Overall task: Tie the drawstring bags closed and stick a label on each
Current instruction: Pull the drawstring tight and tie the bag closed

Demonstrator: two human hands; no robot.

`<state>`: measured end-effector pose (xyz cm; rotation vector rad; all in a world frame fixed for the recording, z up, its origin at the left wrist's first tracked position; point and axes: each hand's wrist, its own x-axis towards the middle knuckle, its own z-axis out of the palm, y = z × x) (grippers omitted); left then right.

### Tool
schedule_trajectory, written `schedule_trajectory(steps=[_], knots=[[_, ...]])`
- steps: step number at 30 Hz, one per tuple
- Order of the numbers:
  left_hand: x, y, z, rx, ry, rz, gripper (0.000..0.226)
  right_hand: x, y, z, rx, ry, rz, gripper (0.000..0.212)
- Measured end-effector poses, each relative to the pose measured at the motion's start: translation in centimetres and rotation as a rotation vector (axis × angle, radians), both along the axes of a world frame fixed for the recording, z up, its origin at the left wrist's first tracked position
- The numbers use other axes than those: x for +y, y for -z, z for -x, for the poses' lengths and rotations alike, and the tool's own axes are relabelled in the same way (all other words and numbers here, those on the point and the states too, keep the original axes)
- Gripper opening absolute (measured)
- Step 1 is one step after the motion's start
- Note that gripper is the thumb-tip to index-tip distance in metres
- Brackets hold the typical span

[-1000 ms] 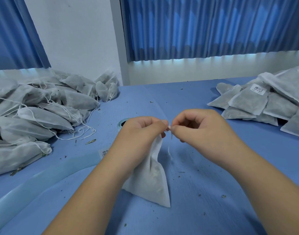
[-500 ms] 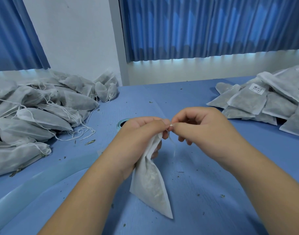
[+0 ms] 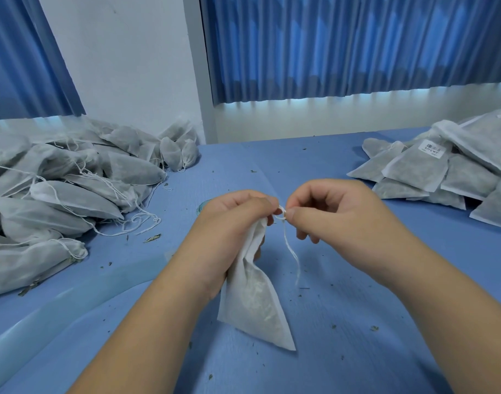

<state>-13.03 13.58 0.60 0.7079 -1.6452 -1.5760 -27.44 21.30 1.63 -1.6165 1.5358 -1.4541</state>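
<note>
Formed since a second ago: small loop point(image 3: 280, 214) between the two pinches, with the string point(image 3: 291, 253) tail now dangling below the fingers of the right hand point(image 3: 337, 220). Left hand point(image 3: 232, 223) clenched round the neck of the bag point(image 3: 255, 302), which hangs beneath those fingers. Right thumb and forefinger pinching string at the loop. Probably mid-knot: tail to go through, then pull tight. Labelling not yet begun.
</note>
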Motion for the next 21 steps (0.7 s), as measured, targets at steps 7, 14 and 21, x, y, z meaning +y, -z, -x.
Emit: schedule_trajectory(steps=[7, 14, 21], knots=[[0.24, -0.32, -0.18, 0.055, 0.112, -0.043, 0.014, -0.19, -0.12, 0.15, -0.019, 0.04, -0.024, 0.016], [0.31, -0.33, -0.19, 0.091, 0.178, -0.088, 0.012, -0.03, -0.02, -0.05, -0.024, -0.008, -0.005, 0.014], [0.23, -0.23, -0.02, 0.065, 0.079, -0.087, 0.019, -0.45, 0.69, -0.07, 0.072, 0.089, 0.102, 0.014]])
